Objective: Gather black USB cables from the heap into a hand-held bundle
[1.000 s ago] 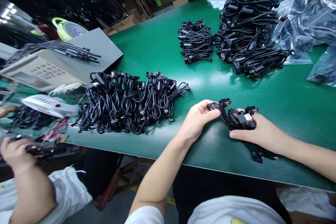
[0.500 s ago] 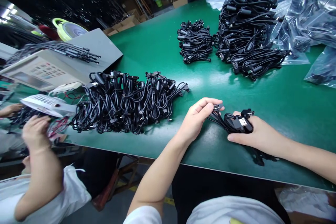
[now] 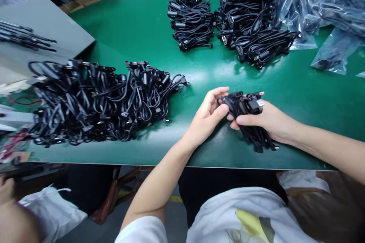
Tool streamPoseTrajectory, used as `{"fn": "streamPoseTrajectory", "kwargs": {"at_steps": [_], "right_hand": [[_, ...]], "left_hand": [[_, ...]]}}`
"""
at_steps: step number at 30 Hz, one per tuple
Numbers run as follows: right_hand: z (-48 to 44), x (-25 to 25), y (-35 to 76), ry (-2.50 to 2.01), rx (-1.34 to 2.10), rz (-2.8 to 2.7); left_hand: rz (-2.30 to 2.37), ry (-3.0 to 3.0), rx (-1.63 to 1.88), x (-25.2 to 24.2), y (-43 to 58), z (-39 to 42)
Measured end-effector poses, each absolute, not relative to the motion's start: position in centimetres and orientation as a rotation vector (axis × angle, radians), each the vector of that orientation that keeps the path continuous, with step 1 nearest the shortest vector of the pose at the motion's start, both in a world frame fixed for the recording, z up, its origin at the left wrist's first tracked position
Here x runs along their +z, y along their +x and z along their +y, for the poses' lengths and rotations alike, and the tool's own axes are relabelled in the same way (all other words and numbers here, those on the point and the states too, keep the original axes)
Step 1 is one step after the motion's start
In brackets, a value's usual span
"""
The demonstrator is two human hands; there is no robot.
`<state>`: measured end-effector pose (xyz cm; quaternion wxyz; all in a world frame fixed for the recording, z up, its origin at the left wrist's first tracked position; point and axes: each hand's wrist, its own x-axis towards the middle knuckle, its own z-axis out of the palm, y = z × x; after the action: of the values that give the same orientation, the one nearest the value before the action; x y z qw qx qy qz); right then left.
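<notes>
Above the green table, near its front edge, I hold a bundle of black cables [image 3: 253,131] with several plugs showing at its top and bottom. My right hand [image 3: 269,119] is wrapped round the bundle from the right, thumb across its front. My left hand [image 3: 209,115] closes on the bundle's left end, with its thumb in front and fingers behind. Left of my hands lies a wide pile of coiled black cables [image 3: 114,102].
On the green table [image 3: 128,26] are a smaller cable stack [image 3: 192,22] and a taller one [image 3: 253,19] at the back. Clear plastic bags [image 3: 339,11] lie at the back right. A grey box [image 3: 65,22] stands left. A co-worker's arm [image 3: 17,216] shows at lower left.
The view has swung right and down. My left hand has gone from a single connector to the bundle's end, and my hands are closer together. The bundle is turned and looks more compact.
</notes>
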<state>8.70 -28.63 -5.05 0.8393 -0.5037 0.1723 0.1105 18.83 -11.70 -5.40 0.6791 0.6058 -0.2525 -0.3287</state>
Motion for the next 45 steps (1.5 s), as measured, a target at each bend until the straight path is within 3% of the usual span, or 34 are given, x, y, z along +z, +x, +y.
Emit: {"fn": "streamPoseTrajectory", "kwargs": {"at_steps": [10, 16, 25, 45], "right_hand": [[-30.1, -3.9, 9.3, -1.026, -0.199, 0.438], [-28.8, -3.6, 9.0, -1.107, -0.225, 0.443], [-29.5, -3.5, 9.4, -1.021, -0.143, 0.631], [-29.6, -3.9, 9.3, -0.865, -0.122, 0.639]], "left_hand": [[-0.631, 1.529, -1.184, -5.1, 15.7, -12.7], [-0.623, 1.733, -1.029, -5.8, 15.0, -12.8], [-0.347, 1.11, -1.476, -5.3, 17.1, -12.7], [-0.38, 1.051, -1.511, -5.4, 17.3, -12.5]]}}
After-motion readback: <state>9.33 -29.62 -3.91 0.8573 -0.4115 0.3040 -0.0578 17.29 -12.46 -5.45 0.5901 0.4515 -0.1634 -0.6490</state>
